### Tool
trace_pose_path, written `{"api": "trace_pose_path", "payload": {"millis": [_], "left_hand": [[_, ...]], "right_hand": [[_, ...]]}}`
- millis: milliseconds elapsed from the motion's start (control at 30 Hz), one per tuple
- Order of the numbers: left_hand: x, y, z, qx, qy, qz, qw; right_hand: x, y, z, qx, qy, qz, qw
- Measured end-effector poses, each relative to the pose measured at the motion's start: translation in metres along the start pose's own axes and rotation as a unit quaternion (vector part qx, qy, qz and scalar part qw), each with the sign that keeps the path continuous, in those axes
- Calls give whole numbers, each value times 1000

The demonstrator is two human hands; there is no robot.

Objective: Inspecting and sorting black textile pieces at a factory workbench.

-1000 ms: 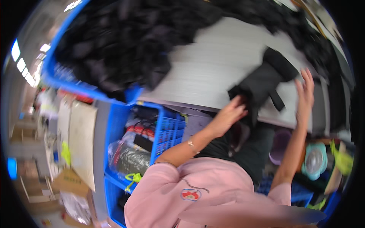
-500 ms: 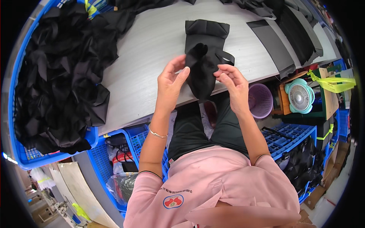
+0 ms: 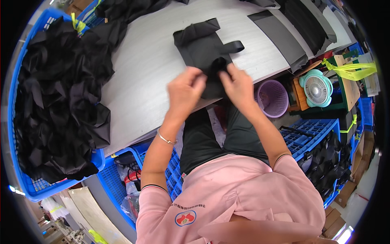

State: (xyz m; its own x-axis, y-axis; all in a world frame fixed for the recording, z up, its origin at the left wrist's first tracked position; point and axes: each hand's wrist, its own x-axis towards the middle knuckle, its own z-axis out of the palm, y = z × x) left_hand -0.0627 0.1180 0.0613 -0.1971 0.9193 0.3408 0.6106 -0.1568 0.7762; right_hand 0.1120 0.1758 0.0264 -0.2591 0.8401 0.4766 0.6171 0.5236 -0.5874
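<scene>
A black fabric piece (image 3: 202,51) lies on the grey-white table in front of me, slanting, its far end folded over. From its right side sticks out a strap loop (image 3: 234,46). My left hand (image 3: 187,90) pinches the near part of the cloth at its left edge, fingers closed and slightly blurred. At the right edge, my right hand (image 3: 240,88) also has its fingers closed on the fabric. Between the two hands a small dark bunched bit (image 3: 219,64) rises from the piece. The fingertips are partly lost against the black cloth.
A blue basket (image 3: 16,134) heaped with black cloth (image 3: 67,97) stands at the left. Flat dark panels (image 3: 280,38) lie at the table's far right. Below the right edge are a purple wastebasket (image 3: 273,99), a turquoise fan (image 3: 318,88) and a blue crate (image 3: 313,132).
My fingers, apart before at either side of the cloth, have closed on it. The fabric piece has turned, its far end swinging left, and the strap loop now points out to the right.
</scene>
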Motion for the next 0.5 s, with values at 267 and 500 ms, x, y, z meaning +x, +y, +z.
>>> {"api": "trace_pose_path", "payload": {"millis": [267, 500], "left_hand": [[-3, 11, 1, -150, 80, -141, 975], [-8, -12, 7, -157, 205, -108, 960]], "right_hand": [[21, 11, -19, 68, 41, 135, 988], [23, 38, -22, 95, 31, 29, 995]]}}
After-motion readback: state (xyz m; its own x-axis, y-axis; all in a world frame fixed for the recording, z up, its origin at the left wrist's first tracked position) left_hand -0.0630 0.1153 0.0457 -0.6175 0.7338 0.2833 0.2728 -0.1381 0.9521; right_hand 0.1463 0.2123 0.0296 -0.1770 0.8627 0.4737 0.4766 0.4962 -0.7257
